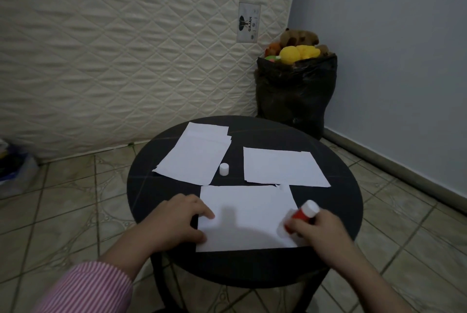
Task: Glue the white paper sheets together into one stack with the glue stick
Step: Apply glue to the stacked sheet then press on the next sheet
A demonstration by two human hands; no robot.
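Gluing step, near sheet [246, 216]. Right hand [319, 228] fingers wrapped around red glue stick [300, 214], tip down on the sheet's right edge (blurred). Left hand [177, 219] fingers spread flat, pinning the left edge. Cap [224, 169] and two paper piles [195, 152] [283, 167] lie beyond the fingers on the tabletop [336, 186]. Next, probably: spread glue, lay on another sheet squarely.

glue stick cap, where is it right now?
In the head view the white cap stands upright on the round black table, in the gap between the far-left paper pile and the far-right paper pile.
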